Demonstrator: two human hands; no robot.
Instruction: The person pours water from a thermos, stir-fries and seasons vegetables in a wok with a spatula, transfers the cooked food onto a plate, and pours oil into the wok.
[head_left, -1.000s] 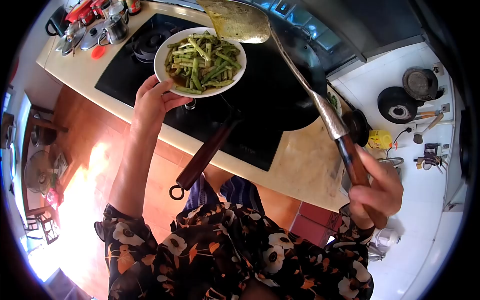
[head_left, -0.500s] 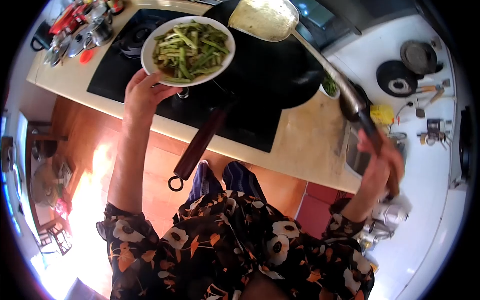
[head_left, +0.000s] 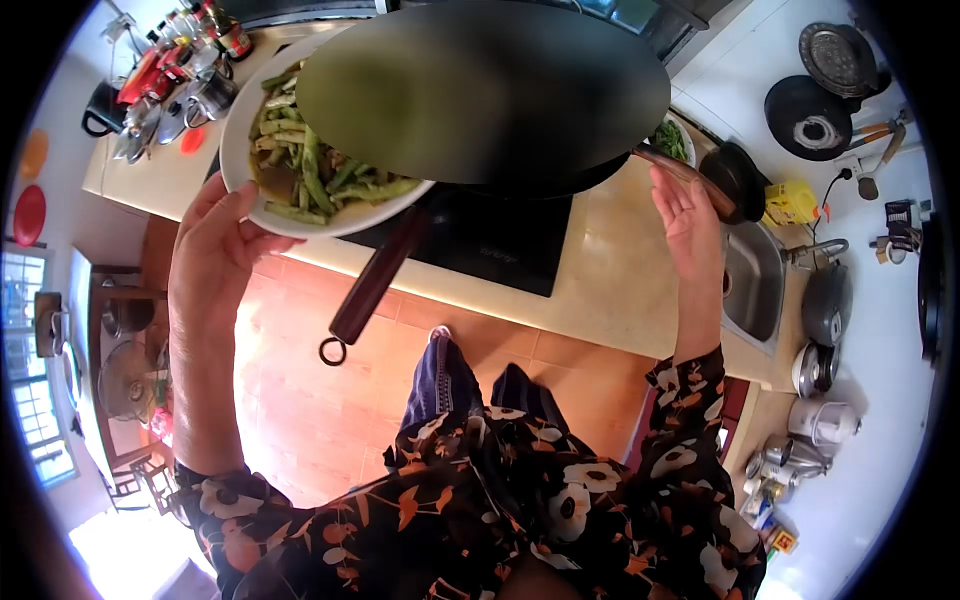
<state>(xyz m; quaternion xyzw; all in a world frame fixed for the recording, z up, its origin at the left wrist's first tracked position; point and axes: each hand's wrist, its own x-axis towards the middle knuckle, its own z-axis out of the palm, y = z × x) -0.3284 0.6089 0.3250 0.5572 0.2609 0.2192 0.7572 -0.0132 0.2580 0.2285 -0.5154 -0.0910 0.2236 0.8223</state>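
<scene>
In my left hand (head_left: 222,228) is a white plate (head_left: 240,150) of cooked green beans (head_left: 312,165), gripped by its near left rim. The plate is held at the wok's left side, above the stove. My right hand (head_left: 688,222) is open, palm up, with its fingers stretched out beside a brown handle (head_left: 705,187), likely that of the spatula. I cannot tell whether the fingers touch it. A dark blurred patch hides most of the wok, the plate's right part and any spatula head. The wok's dark red handle (head_left: 383,270) points toward me.
The black stove (head_left: 510,245) is set in a beige counter (head_left: 620,270). To the right are a bowl of greens (head_left: 672,142), a yellow container (head_left: 790,203) and a sink (head_left: 752,285). Bottles (head_left: 228,32) and a metal pot (head_left: 212,97) stand at the far left.
My left hand has brought the plate nearer and to the left. My right hand has let go of the spatula handle and moved left and up, and the spatula is lowered toward the wok.
</scene>
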